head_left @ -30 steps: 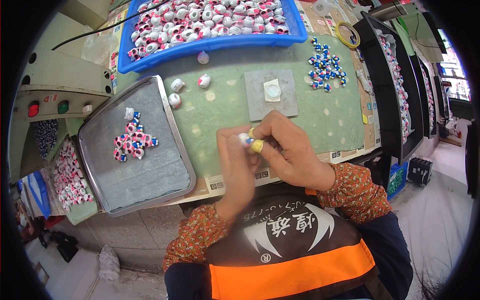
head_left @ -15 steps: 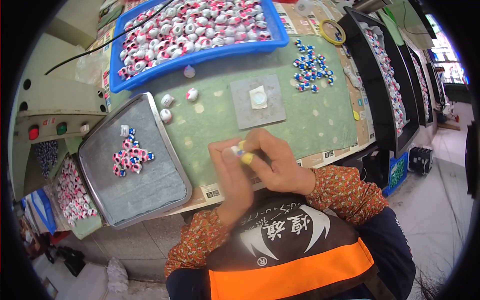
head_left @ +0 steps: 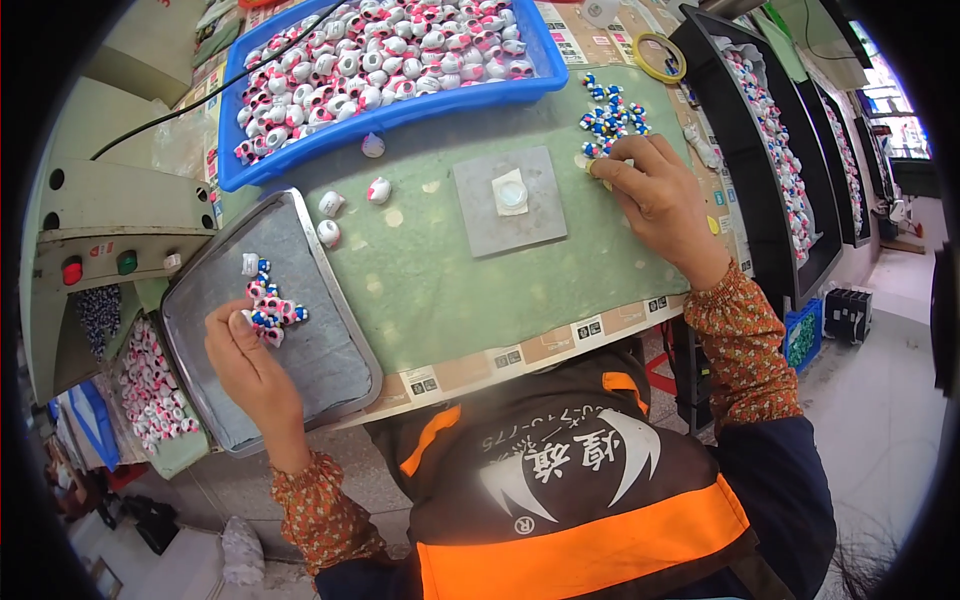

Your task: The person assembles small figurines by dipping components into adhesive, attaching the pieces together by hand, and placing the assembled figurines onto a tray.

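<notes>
My left hand [head_left: 250, 370] is over the grey-lined metal tray [head_left: 310, 395], its thumb and fingers pinched on a small blue-and-white figure [head_left: 262, 322]. That figure lies against a cluster of small white, pink and blue figures [head_left: 290, 312] in the tray. At the far right of the green mat, my right hand [head_left: 660, 195] reaches to a group of small blue-and-white pieces [head_left: 615, 118]. Its thumb and forefinger are drawn together at the near edge of the group, and what lies between them is hidden.
A blue bin [head_left: 400, 103] full of white-and-pink hollow pieces stands at the back. Several loose white pieces [head_left: 329, 233] lie on the green mat [head_left: 430, 300], beside a grey square plate [head_left: 510, 235]. A tape roll [head_left: 660, 58] and black trays [head_left: 770, 170] are at right.
My hands have parted from their joined position at the mat's near edge. The left went left to the cluster in the tray; the right went far right to the blue-and-white pieces.
</notes>
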The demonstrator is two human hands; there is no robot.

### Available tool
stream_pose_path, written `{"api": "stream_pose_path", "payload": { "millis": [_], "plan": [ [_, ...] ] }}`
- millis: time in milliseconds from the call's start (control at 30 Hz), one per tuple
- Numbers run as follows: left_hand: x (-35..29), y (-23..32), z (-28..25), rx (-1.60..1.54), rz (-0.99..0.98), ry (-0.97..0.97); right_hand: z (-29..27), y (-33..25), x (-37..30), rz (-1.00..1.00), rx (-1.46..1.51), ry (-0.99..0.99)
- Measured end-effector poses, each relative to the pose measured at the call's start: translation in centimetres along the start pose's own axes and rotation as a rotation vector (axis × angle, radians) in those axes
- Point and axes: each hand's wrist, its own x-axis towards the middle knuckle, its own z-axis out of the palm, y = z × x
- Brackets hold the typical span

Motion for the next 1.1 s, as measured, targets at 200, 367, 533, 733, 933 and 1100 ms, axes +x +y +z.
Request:
{"api": "stream_pose_path", "payload": {
  "millis": [200,367,533,733,933,1100],
  "plan": [
    [1.2,0.4,0.6,0.356,0.325,0.136,0.6,-0.1,0.2,0.001,-0.027,0.031],
    [3.6,5.0,3.2,0.128,0.303,-0.073,0.7,-0.5,0.5,0.026,-0.052,0.016],
    [5.5,8.2,7.4,0.385,0.425,-0.173,1.2,-1.1,0.7,0.013,-0.136,-0.038],
    [5.6,8.3,8.8,0.22,0.386,-0.281,0.4,-1.5,0.3,-0.019,-0.088,-0.06],
    [4.4,10.0,6.0,-0.494,0.004,-0.464,-0.3,-1.1,-0.3,0.062,0.19,-0.065],
    [2.3,9.6,3.4,-1.057,-0.287,-0.581,-0.2,-0.1,-0.8,0.192,0.319,-0.066]
  ]
}}
